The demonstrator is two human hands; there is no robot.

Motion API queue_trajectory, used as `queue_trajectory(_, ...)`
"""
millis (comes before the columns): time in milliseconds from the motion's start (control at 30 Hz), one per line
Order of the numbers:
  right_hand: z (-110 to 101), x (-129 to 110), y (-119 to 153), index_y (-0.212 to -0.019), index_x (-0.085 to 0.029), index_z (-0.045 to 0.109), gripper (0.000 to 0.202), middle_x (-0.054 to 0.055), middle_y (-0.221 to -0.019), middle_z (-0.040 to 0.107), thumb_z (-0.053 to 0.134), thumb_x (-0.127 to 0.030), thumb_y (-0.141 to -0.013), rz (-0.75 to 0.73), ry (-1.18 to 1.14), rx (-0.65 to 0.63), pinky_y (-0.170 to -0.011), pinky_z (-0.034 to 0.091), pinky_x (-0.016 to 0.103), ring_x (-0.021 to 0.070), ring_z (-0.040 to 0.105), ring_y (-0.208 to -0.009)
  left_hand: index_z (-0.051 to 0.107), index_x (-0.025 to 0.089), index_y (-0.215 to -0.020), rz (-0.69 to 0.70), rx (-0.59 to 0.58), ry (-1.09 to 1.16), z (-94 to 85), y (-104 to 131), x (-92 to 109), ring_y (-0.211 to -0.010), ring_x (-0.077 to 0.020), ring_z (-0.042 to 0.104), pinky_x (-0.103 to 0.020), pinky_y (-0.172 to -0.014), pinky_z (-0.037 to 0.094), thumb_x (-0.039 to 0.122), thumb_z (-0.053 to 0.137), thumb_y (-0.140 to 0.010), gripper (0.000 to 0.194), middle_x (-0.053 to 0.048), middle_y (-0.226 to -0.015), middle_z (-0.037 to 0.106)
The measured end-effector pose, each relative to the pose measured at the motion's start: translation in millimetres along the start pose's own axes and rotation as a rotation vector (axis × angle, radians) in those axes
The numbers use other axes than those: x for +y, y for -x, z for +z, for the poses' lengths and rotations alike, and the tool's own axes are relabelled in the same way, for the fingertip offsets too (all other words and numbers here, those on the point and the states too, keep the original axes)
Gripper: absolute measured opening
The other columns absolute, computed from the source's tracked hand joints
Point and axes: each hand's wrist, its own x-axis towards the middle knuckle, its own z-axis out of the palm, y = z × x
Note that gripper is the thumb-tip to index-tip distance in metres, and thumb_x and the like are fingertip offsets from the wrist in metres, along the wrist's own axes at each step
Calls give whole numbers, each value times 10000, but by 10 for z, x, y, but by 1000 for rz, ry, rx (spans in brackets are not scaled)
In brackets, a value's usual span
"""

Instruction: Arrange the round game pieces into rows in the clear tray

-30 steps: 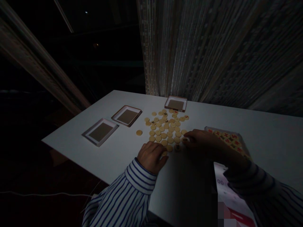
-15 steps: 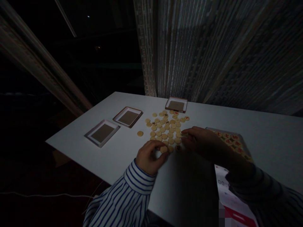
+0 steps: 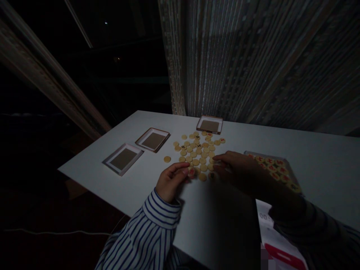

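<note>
Between the thumb and fingers of my left hand (image 3: 170, 182) is a Chinese chess piece (image 3: 191, 172) with a red character facing up. It is just above the near-left edge of the spread of round pieces (image 3: 196, 162). Most of these lie plain side up; a few show red or dark characters. On the right side of the spread, my right hand (image 3: 237, 170) has its index finger and thumb apart, the fingertip touching a plain piece (image 3: 212, 160). Its other fingers are in shadow. A piece with a dark character (image 3: 212, 175) lies close below its thumb.
A tray (image 3: 291, 170) of character-up pieces stands right, partly behind my right forearm. Shallow trays stand at far left (image 3: 107, 161), left-centre (image 3: 161, 145) and back (image 3: 221, 125). A lit screen (image 3: 277, 240) lies near my right sleeve. String curtains (image 3: 213, 60) hang behind the table.
The piece in my left hand showed a plain side and now shows a red character; that hand has shifted slightly left. My right fingertips have moved slightly left, and the pale piece seen between them no longer shows.
</note>
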Motion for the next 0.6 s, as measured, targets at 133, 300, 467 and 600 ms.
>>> queue_trajectory(133, 7, 1, 5, -976, -143, 616, 249, 51, -769, 641, 473, -292, -837, 1, 6, -2, -602, 423, 284, 165, 574, -691, 692, 138, -862, -5, -8, 13, 34, 38, 38, -604, -131, 638, -212, -529, 477, 313, 770, -588, 334, -41, -724, 701)
queue_trajectory(300, 11, 2, 13, -988, -124, 611, 258, 62, -769, 629, 469, -285, -845, -37, -4, 10, -597, 422, 294, 175, 570, -700, 693, 145, -863, -28, 27, 56, 68, 87, 55, -640, -133, 654, -207, -555, 495, 296, 763, -611, 302, -41, -750, 704)
queue_trajectory(467, -5, -32, 7, -988, -128, 601, 234, 62, -767, 617, 483, -271, -845, -109, -49, 45, -594, 426, 283, 168, 561, -707, 677, 142, -868, -61, 13, 47, 59, 91, 62, -684, -154, 670, -237, -616, 521, 315, 770, -615, 320, -49, -782, 708)
queue_trajectory(600, -31, -135, 2, -988, -142, 590, 204, 57, -754, 611, 484, -249, -851, -189, -90, 68, -593, 427, 276, 161, 550, -697, 665, 135, -864, -76, -25, 68, 27, 68, 46, -697, -175, 678, -271, -648, 536, 336, 794, -579, 372, -50, -773, 707)
